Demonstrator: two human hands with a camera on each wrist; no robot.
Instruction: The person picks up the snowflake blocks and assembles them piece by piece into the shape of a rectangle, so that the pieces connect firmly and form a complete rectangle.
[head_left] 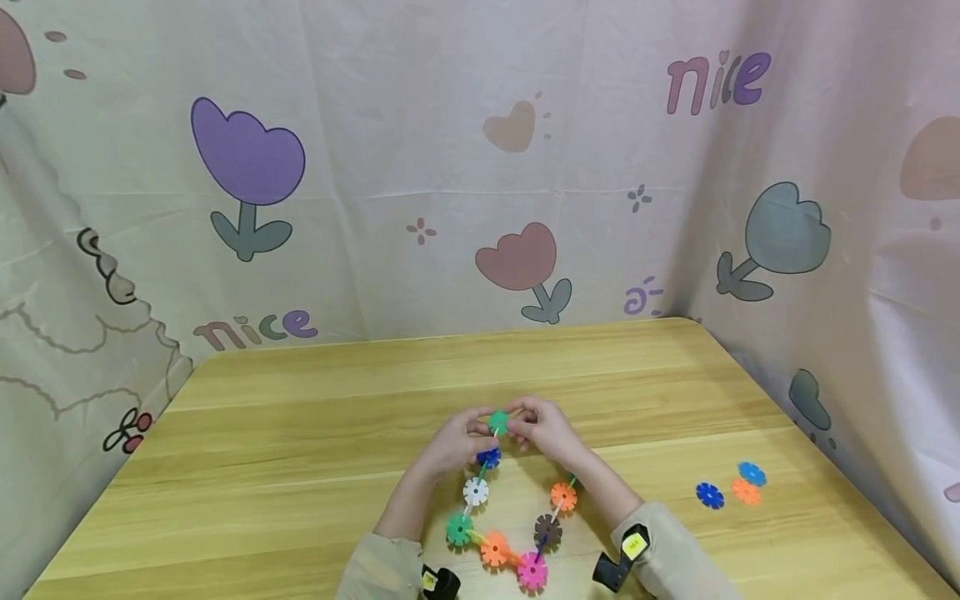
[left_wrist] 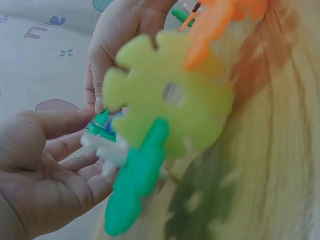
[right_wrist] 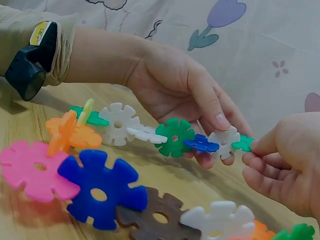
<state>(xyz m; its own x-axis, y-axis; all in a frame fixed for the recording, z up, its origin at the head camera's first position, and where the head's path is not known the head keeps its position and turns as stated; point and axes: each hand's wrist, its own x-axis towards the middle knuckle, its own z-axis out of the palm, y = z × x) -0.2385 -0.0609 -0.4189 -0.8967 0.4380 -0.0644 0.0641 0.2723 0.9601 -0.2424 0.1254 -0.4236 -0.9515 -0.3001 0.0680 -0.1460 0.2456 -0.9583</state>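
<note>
A chain of colourful notched plastic discs curves between the two hands above the table. Near its far end, the left hand [head_left: 452, 442] pinches a white notched disc [right_wrist: 224, 142] between thumb and fingers. The right hand [head_left: 547, 431] grips the edge of the green notched disc [right_wrist: 243, 143] slotted into that white one. Back along the chain come a blue disc [right_wrist: 201, 143] and another green disc [right_wrist: 175, 137]. Nearest the body hangs a pink disc [head_left: 532, 571], and an orange disc [head_left: 564, 497] is on the right-hand strand. A yellow disc [left_wrist: 150, 95] looms large in the left wrist view.
Loose discs lie on the wooden table [head_left: 300, 458] to the right: a dark blue one [head_left: 709, 496], an orange one [head_left: 746, 492] and a light blue one [head_left: 752, 474]. A printed cloth [head_left: 375, 150] hangs behind the table and along its sides.
</note>
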